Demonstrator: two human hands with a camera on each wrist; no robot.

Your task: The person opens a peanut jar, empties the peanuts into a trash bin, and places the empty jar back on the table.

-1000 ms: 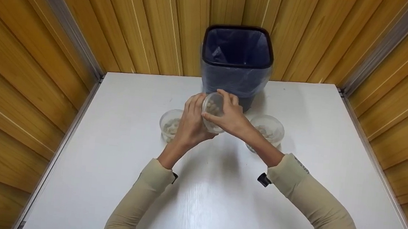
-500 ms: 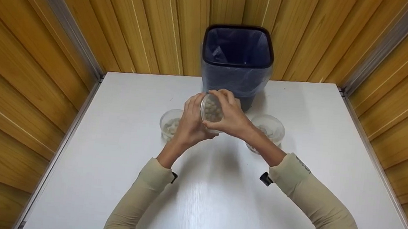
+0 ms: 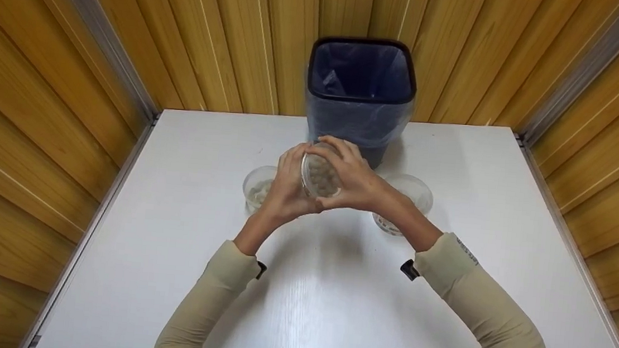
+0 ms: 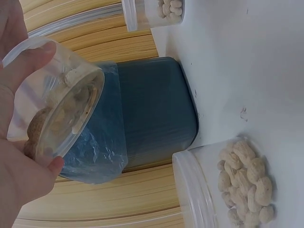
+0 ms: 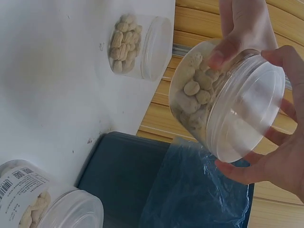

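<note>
Both hands hold a clear plastic jar [image 3: 322,178] in the air, tilted. Unshelled peanuts [image 5: 197,90] and a dark brown nut-like piece [image 4: 35,128] show inside it. My left hand [image 3: 287,189] grips the jar's body, its thumb along the side in the left wrist view. My right hand [image 3: 361,187] curls its fingers and thumb round the translucent lid [image 5: 254,114], which sits on the jar. Beneath and beside the hands, two more jars stand on the table: a left jar [image 3: 255,180] and a right jar [image 3: 420,189], partly behind the right forearm.
A dark blue bin [image 3: 359,119] with a clear liner stands at the back of the white table [image 3: 205,148], just beyond the hands. Wood-patterned walls [image 3: 231,38] enclose the back and both sides. The right jar bears a printed label [image 5: 21,190].
My right hand has turned and shifted slightly round the lid, its thumb now lower. The jar has tilted a little, showing more of its contents. The left hand stays nearly still.
</note>
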